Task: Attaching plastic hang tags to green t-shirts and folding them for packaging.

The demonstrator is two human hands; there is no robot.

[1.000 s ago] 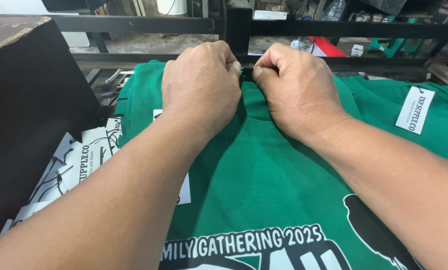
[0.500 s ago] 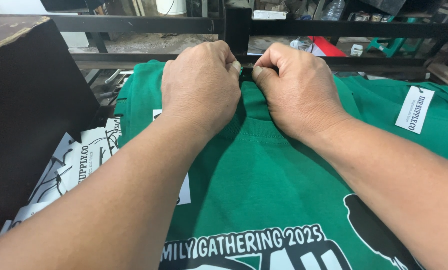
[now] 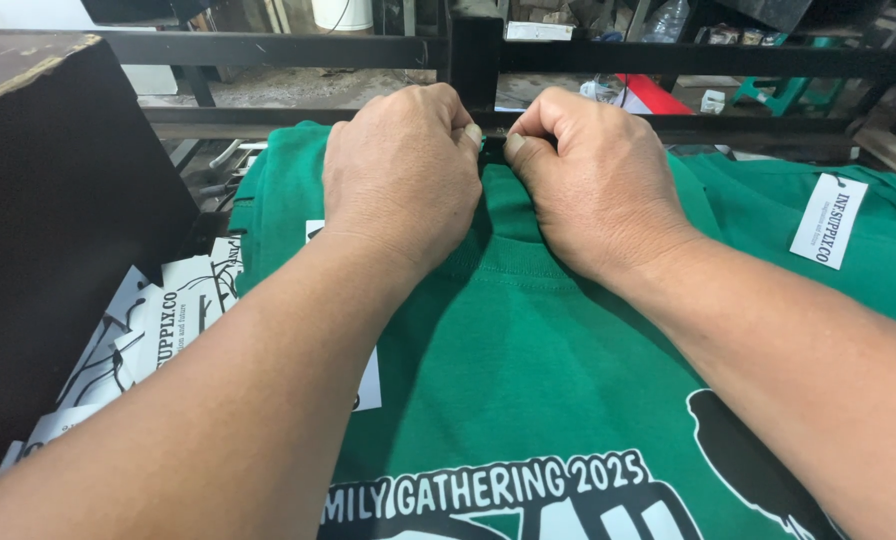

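Head view shows my left hand [image 3: 403, 175] and right hand [image 3: 593, 175] side by side, thumbs nearly touching. Both pinch the collar of the green printed T-shirt [image 3: 528, 360]. White paper tags [image 3: 158, 330] lie left of it.

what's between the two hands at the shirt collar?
Head view: a narrow fold of the green shirt collar, pinched up between the left hand and right hand; a small dark piece shows at the fingertips, unclear what.
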